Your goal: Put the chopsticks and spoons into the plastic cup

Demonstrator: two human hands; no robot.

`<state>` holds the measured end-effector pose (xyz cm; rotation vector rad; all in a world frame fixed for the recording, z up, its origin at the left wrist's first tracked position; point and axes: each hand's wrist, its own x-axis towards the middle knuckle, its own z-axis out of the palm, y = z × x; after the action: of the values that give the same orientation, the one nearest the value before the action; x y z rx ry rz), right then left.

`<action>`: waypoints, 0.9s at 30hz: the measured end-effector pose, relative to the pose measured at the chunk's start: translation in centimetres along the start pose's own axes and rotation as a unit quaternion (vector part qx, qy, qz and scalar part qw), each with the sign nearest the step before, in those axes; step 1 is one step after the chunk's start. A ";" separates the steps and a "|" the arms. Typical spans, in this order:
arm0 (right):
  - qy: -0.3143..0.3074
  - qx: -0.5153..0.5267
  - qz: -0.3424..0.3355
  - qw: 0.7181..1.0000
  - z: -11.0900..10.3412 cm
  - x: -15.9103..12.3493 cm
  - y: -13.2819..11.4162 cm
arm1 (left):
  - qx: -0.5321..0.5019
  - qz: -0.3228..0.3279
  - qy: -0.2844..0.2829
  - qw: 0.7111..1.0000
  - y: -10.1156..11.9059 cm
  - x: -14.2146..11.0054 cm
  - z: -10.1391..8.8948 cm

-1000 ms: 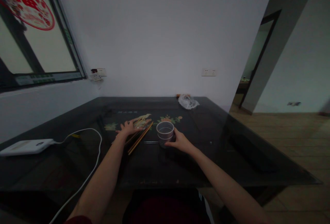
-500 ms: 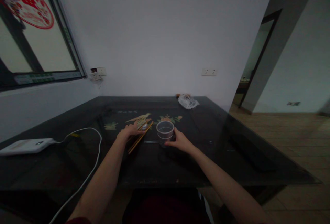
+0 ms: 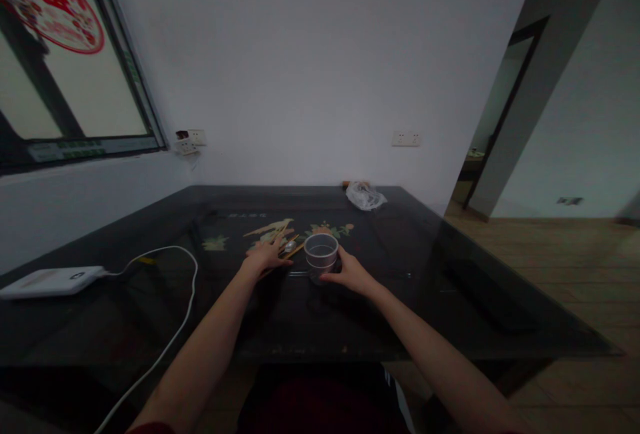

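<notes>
A clear plastic cup (image 3: 321, 256) stands upright on the dark glass table (image 3: 450, 274). My right hand (image 3: 351, 273) grips the cup from its right side near the base. My left hand (image 3: 267, 255) is closed on a bundle of wooden chopsticks (image 3: 295, 248) just left of the cup, together with something small and shiny I cannot make out. The chopstick tips point up and right toward the cup's rim. Most of the chopsticks' length is hidden under the left hand.
A white device (image 3: 50, 281) with a white cable (image 3: 173, 314) lies at the table's left. A crumpled plastic bag (image 3: 365, 196) sits at the far edge by the wall. Flower patterns show under the glass. A doorway opens to the right.
My left hand went from lying flat over the chopsticks to closing on them and has drawn them right, nearer the cup. The right hand and cup have stayed put.
</notes>
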<state>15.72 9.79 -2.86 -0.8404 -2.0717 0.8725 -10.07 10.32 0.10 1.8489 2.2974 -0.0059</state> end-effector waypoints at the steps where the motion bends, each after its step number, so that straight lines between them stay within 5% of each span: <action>1: -0.001 -0.002 0.002 1.000 0.0 0.0 0.0 | -0.002 0.003 0.002 1.000 0.2 -0.1 0.0; 17: 0.013 -0.007 -0.001 1.000 0.4 0.1 0.6 | -0.003 0.007 0.035 0.999 -0.2 0.3 0.2; 27: 0.053 0.092 -0.002 0.994 2.0 2.9 -2.1 | -0.078 0.052 0.045 0.995 -2.4 2.5 1.0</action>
<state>12.02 10.19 -1.19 -0.7664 -1.8683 0.9795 -12.75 12.12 -1.50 1.9209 2.1858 0.2692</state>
